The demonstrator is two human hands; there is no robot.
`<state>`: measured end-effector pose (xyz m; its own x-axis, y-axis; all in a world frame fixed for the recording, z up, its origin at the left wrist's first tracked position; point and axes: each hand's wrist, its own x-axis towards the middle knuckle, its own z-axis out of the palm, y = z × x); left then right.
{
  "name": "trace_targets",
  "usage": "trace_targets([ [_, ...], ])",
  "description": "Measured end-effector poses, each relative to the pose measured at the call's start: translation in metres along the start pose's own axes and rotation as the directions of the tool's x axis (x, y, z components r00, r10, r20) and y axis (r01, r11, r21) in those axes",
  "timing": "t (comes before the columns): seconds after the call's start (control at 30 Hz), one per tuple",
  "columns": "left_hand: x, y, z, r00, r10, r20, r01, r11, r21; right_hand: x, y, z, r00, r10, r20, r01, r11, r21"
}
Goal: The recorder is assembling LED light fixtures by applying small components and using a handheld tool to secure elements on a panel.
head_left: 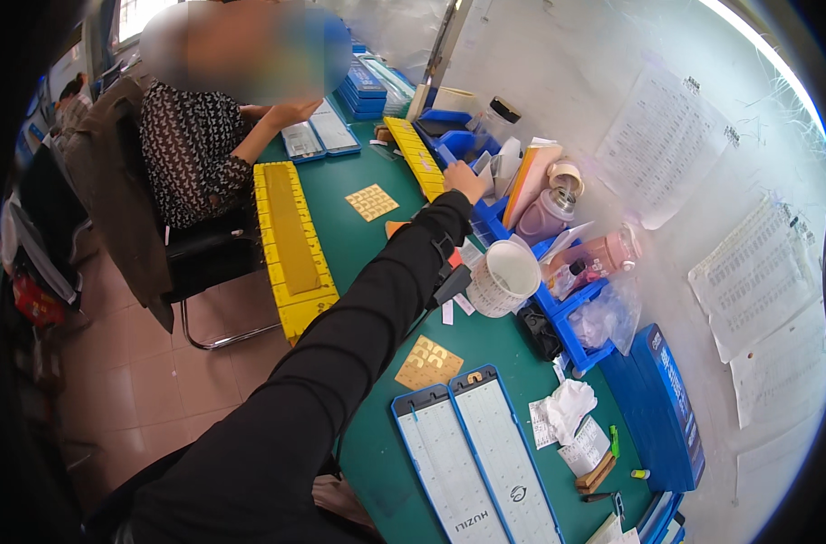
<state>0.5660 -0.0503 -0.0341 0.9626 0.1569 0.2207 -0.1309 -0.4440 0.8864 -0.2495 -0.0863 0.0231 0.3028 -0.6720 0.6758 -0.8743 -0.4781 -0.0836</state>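
A: Head view, and your left hand [465,181] is stretched far across the green table [327,199], right by the blue bin [455,143]!

B: How's your grip looking?

A: Your fingers are turned away into the clutter, so I cannot tell whether they pinch anything or sit spread.

B: And what's closest to you?

A: The yellow strip [415,156], its near end just beside your hand on the left, with the bin just beyond your knuckles.

B: Look along your sleeve: the cup [483,292] is to its right, and nearer you the small gold plate [428,364] lies by the top of the open case [444,462].

A: Over to your left, another gold plate [371,202] lies flat, and the yellow tray [304,313] runs along the table's edge, near a seated co-worker [195,154].
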Motion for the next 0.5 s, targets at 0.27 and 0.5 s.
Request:
trace_targets([
  [0.27,0.064,0.011,0.021,0.966,0.207,0.156,-0.234,0.954,0.186,-0.017,0.031,0.016,0.973,0.213,0.084,-0.219,0.974,0.061],
  [0.5,0.103,-0.012,0.017,0.858,0.119,0.500,-0.324,0.881,0.346,-0.017,0.046,0.037,0.982,0.140,0.127,-0.138,0.990,-0.021],
])
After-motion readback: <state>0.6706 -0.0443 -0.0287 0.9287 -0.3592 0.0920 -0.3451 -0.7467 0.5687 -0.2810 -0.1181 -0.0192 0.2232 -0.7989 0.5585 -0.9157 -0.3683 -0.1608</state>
